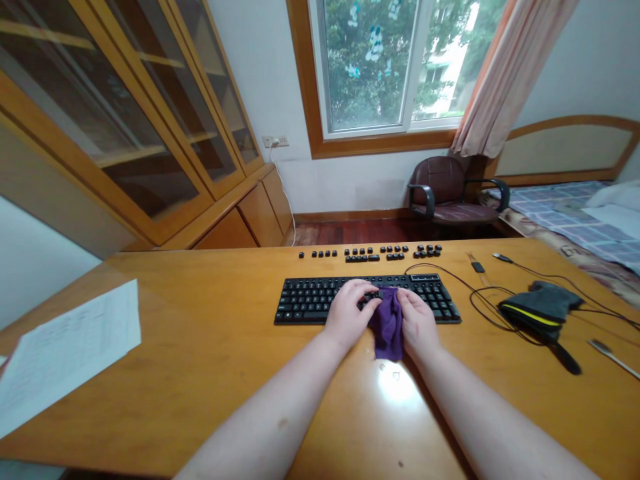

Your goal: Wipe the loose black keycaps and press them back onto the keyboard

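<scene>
A black keyboard (305, 301) lies on the wooden desk, partly covered by my hands. My right hand (419, 319) pinches a purple cloth (389, 330), which hangs over the keyboard's front edge. Close by on the left, my left hand (350, 308) has thumb and fingers closed around a small black keycap (379, 294), held against the cloth. Its details are too small to make out. Behind the keyboard, loose black keycaps (359, 252) stand in small groups along the desk's far edge.
Papers (80, 347) lie at the left of the desk (200, 347). On the right are a grey cloth item with a yellow stripe (540, 308), a cable with a USB plug (503, 258), a small black puller tool (478, 267) and a brush (613, 357). An armchair (440, 193) stands beyond.
</scene>
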Tool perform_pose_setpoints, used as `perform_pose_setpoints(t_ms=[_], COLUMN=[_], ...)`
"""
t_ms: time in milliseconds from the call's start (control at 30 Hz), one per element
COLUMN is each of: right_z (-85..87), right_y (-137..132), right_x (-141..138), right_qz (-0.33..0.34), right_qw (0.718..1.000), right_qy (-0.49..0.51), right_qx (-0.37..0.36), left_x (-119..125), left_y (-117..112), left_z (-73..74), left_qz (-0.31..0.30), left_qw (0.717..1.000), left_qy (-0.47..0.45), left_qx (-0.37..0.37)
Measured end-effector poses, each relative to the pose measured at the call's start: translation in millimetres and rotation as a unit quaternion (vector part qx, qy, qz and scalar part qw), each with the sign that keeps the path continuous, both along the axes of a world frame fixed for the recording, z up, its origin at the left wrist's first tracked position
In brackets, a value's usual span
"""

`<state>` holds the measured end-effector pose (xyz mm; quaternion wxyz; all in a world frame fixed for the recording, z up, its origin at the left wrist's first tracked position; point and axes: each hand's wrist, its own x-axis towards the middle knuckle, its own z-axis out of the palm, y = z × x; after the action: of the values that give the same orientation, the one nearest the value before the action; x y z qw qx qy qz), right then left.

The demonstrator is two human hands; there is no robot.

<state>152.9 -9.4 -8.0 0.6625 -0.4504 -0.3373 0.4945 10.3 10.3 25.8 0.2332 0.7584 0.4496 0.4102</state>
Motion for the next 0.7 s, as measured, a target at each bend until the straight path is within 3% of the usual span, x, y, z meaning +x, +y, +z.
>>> perform_pose_setpoints(t_ms=[233,467,700], right_z=[1.9,-1.4,4.1], right_y=[1.1,4.1,0.5], right_x=[-6.5,-5.7,-4.6], right_qz=[0.079,0.075,0.071], right_qw=[0.997,0.997,0.997], right_qy=[-0.005,-0.014,-0.021], right_qx=[-0.008,-0.013,-0.001], left_x=[-4.0,-1.4,-1.3], left_y=[6.3,11.2,13.4], left_z=[-15.9,-25.5,-23.8], left_qz=[-0.002,-0.02,-0.04], left_qw=[0.998,0.994,0.991], left_qy=[0.014,-0.049,-0.068], left_qx=[0.068,0.1,0.108])
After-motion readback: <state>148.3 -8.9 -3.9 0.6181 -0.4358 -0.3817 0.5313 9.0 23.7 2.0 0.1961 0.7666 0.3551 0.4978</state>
